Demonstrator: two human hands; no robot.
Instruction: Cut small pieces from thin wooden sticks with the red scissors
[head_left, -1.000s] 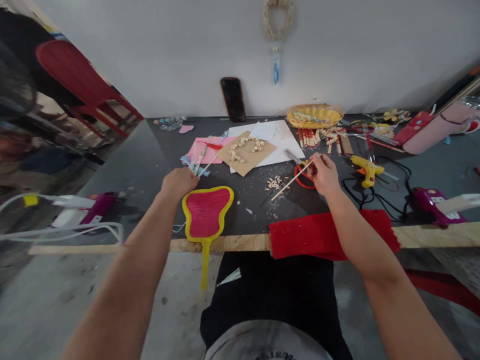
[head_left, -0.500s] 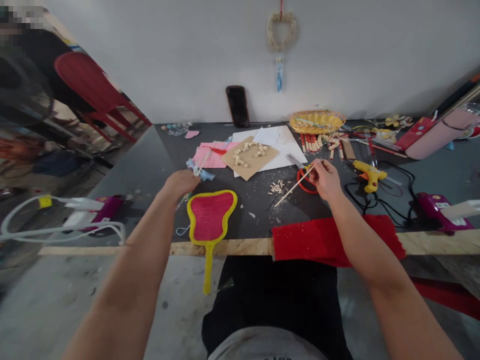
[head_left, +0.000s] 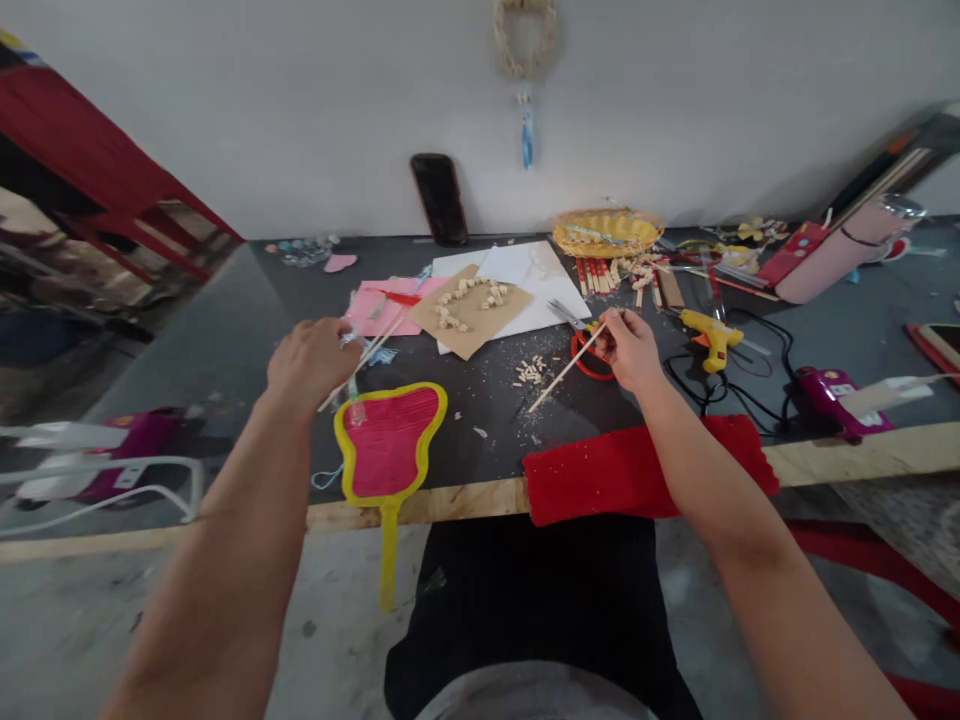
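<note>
My right hand [head_left: 628, 348] pinches the upper end of a thin pale wooden stick [head_left: 564, 374], which slants down left toward the table. Under that hand lie scissors [head_left: 589, 355] with red handles. Small cut pieces of stick [head_left: 531, 371] are scattered beside the stick's lower end. My left hand [head_left: 315, 360] is over the table at the left, fingers bent and partly hidden. Right beside its fingertips are thin pale sticks [head_left: 371, 355] and a blue tassel [head_left: 382, 355]; whether the hand grips any of them is unclear. Clustered pale pieces [head_left: 454, 318] form a curve on brown card [head_left: 471, 340].
A pink fan with yellow rim [head_left: 390, 440] overhangs the table edge. A red cloth [head_left: 592, 475] lies at the front, a yellow glue gun [head_left: 709, 338] with black cable at right. Behind are a yellow basket [head_left: 607, 235], a phone [head_left: 439, 198] and a pink bottle [head_left: 832, 255].
The view has shifted to the right. My left hand has drawn slightly left, exposing more of the sticks beside it. My right hand still holds its stick in about the same place.
</note>
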